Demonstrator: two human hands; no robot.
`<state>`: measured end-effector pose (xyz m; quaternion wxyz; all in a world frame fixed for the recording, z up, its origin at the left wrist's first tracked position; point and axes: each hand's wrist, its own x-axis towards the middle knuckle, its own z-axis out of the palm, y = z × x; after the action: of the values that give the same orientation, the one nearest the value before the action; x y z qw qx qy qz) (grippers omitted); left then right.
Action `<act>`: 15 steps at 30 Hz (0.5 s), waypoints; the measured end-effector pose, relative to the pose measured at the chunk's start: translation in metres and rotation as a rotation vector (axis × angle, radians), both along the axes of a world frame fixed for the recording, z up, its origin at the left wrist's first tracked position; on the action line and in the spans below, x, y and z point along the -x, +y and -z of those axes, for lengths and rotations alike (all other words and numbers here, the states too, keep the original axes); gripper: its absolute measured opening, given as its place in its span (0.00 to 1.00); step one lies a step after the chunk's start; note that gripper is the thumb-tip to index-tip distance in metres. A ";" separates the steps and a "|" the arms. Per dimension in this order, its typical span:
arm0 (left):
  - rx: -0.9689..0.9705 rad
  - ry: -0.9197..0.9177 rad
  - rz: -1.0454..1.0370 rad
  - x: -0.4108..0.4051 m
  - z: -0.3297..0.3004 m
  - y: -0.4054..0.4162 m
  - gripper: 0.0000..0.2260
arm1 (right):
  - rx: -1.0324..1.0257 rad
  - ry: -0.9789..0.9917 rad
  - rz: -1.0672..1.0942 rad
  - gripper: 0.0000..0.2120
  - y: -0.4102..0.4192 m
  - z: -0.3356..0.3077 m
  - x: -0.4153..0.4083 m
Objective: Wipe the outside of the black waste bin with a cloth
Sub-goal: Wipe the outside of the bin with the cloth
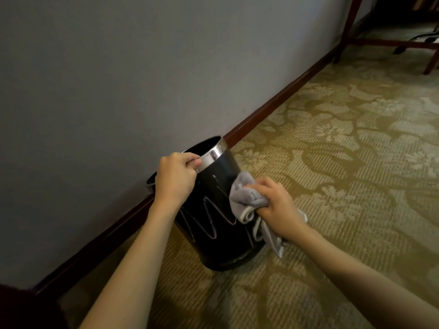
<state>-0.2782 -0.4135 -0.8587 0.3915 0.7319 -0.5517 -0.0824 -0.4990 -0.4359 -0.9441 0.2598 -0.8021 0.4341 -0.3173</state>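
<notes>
- The black waste bin (pixel 213 224) stands on the patterned carpet (pixel 332 162), right next to the grey wall (pixel 107 79). It looks tipped a little.
- The left hand (pixel 175 179) is curled tight around the shiny metal rim (pixel 212 156) at the top. This holds the bin steady.
- The right hand (pixel 276 207) is squeezing a bunched grey cloth (pixel 247 198). The cloth is pressed on the right side of the bin, about halfway up. A loose end hangs down by the wrist, near the floor.
- White zigzag marks show on the front of the bin. I think they are wet streaks or dirt, but I cannot tell which.
- The job looks only partly done, since the marks are there to see.
- To wipe well, I would keep the left hand firm on the rim so the bin does not slide or roll.
- Press the cloth flat and rub in long strokes from top to bottom, going over the zigzag marks.
- Turn the bin bit by bit, because the side by the wall is hidden and needs a wipe too.
- Tuck up the loose end so it does not drag on the carpet.
</notes>
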 end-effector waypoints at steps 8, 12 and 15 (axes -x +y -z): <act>-0.032 0.055 -0.048 -0.029 0.001 -0.001 0.07 | 0.039 0.402 -0.148 0.20 0.026 0.044 0.040; -0.020 0.035 -0.038 -0.021 0.000 0.001 0.07 | 0.074 0.364 -0.142 0.21 0.026 0.048 0.048; -0.029 0.036 -0.032 -0.014 0.000 0.001 0.07 | 0.086 0.375 -0.165 0.19 0.022 0.046 0.051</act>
<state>-0.2643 -0.4124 -0.8583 0.3920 0.7445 -0.5316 -0.0971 -0.5500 -0.4143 -0.9898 0.1649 -0.8904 0.3937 -0.1583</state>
